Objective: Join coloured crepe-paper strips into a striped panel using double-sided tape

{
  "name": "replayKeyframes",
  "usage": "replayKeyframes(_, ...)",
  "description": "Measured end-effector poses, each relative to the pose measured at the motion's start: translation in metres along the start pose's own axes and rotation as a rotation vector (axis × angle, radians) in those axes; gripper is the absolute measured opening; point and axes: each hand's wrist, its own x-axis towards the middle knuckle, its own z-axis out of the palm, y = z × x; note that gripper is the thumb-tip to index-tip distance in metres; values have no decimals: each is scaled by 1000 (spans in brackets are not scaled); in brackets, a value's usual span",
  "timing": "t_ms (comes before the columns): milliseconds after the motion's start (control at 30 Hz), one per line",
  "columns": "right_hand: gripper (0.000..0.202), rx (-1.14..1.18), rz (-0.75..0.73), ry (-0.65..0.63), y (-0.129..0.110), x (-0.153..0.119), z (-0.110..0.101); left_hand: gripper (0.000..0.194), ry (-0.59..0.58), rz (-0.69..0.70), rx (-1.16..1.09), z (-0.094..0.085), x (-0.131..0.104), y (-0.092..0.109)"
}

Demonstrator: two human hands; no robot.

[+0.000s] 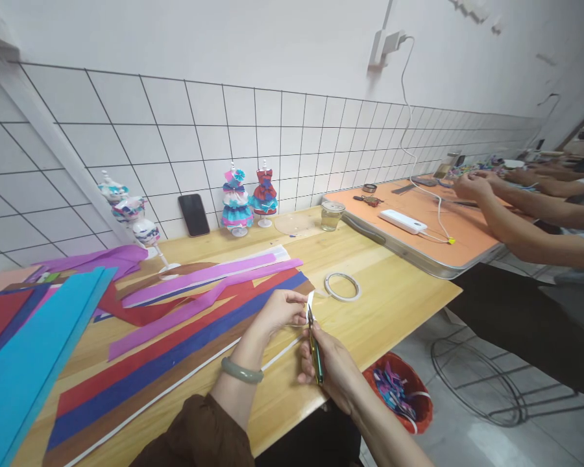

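My left hand [283,311], with a green bangle on its wrist, pinches a small white strip [310,302] over the wooden table. Dark scissors [315,350] are held in my right hand [327,363], their tips touching the strip from below. A roll of white tape [342,287] lies flat just beyond the hands. To the left, long red [175,344], blue [175,360] and brown strips run side by side, with a thin white strip [175,387] along them. Purple strips [204,301] lie behind these.
Small dress forms [237,201], a phone [193,215] and a lidded cup [331,216] stand near the wall. Blue sheets [43,350] lie far left. An orange table [418,243] with a power bank adjoins. A red basket [421,415] stands below. Other people's arms show right.
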Motion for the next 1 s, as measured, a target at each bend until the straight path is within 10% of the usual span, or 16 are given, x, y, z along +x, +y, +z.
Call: replayKeyframes(1000,37,51,-113,38,11,7,5,11,-28,-6,-36,7,-7,6)
